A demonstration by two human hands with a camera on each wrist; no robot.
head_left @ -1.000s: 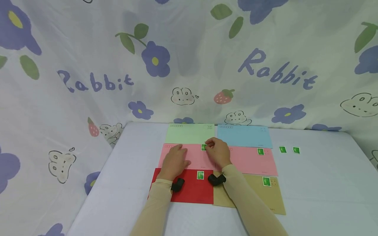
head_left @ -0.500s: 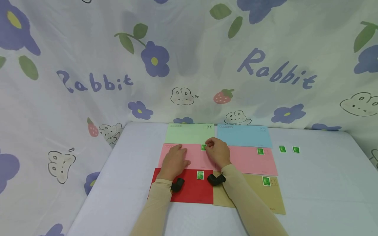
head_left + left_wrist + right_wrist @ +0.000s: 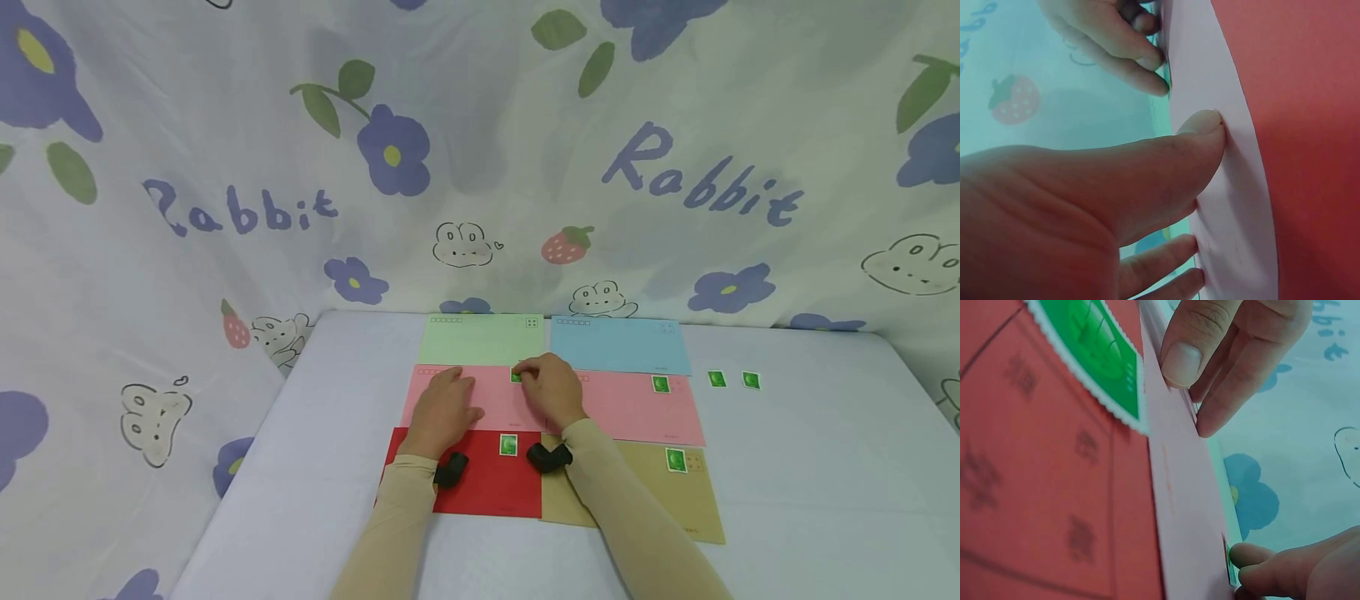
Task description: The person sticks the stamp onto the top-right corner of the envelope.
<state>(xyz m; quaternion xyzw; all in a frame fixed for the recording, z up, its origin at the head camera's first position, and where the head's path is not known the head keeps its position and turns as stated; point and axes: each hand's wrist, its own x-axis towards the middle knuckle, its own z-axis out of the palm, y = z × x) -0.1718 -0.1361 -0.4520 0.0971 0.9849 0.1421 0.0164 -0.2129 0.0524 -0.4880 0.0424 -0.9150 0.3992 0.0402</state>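
Observation:
My left hand point(image 3: 441, 412) rests on the left pink envelope point(image 3: 495, 408), thumb and fingers spread; in the left wrist view its thumb point(image 3: 1204, 125) touches the pink paper. Over that envelope's upper right corner, my right hand point(image 3: 553, 387) has curled fingers and holds a green stamp point(image 3: 515, 376) at the fingertips. In the right wrist view the right fingertips meet this stamp point(image 3: 1230, 565), seen almost edge-on, low against the envelope. A red envelope point(image 3: 465, 492) bearing a green stamp point(image 3: 508, 445) lies nearer, partly under the wrists.
Beyond lie a light green envelope point(image 3: 480, 340) and a blue one point(image 3: 618, 346). To the right, another pink envelope point(image 3: 637, 417) and a tan envelope point(image 3: 645, 483) each carry a green stamp. Two loose stamps point(image 3: 717, 379) sit on the white table point(image 3: 810, 467). A printed curtain point(image 3: 480, 167) stands behind.
My right fingertips have shifted slightly left and down, further over the stamp on the left pink envelope. The left hand stays in place.

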